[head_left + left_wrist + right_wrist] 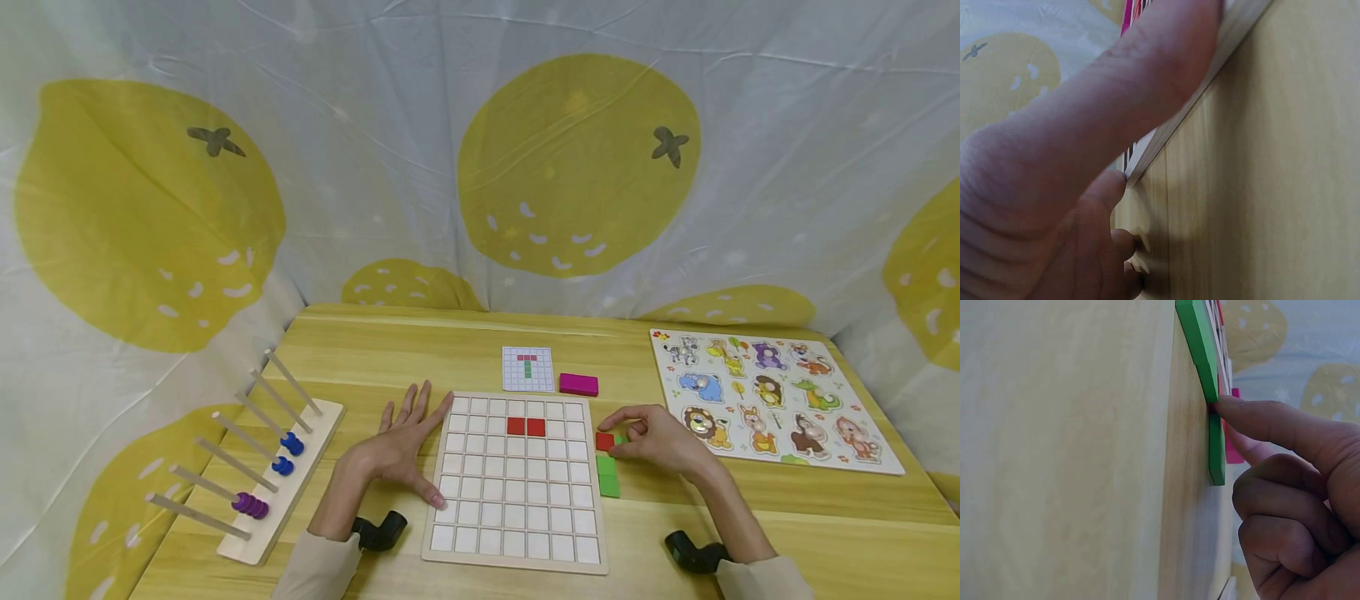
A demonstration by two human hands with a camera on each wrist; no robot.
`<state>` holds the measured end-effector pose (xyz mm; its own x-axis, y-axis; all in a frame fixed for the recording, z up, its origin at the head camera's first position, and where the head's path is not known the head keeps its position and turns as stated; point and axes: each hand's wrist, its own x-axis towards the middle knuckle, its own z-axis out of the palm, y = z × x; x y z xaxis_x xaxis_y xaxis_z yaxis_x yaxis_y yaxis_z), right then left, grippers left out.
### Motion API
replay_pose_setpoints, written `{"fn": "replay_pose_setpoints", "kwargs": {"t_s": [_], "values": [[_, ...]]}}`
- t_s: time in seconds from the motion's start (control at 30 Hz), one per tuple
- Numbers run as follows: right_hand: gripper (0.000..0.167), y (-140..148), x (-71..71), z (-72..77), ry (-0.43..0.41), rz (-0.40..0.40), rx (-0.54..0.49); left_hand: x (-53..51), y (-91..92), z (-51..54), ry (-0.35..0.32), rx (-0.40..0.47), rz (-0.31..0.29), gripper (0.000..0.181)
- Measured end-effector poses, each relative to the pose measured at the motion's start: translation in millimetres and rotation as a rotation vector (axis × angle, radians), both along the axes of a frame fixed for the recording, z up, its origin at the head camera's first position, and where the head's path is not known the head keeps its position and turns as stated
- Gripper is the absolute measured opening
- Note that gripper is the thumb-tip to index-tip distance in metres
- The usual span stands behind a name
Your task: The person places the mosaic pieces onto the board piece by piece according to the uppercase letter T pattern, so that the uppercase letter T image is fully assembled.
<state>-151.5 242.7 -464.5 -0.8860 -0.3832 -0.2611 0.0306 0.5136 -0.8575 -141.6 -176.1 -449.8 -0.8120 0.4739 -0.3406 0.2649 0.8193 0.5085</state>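
Along the right edge of the grid board (517, 564), a loose red tile (604, 442) is pinched between the thumb and index finger of the right hand (660, 439); whether it is lifted off the table (405, 350) cannot be told. The left hand (390, 450) is spread, thumb and index finger laid against the board's left edge, well apart from the right. Because the green tiles (608, 477) lie so close to the pinching thumb, one could be dragged along or knocked askew. If only its edges are gripped, the red tile could be dropped. Were the left edge pushed unevenly, the board could be slid, and the two red tiles (517, 426) in its second row from the far edge jolted.
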Motion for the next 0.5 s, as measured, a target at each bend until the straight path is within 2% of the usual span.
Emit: {"fn": "replay_pose_setpoints", "kwargs": {"t_s": [0.5], "values": [[0.032,-1.9,2.9,2.4,-0.017,-0.021,-0.026,0.1,-0.1,0.3,0.000,0.003,-0.002,0.150]]}}
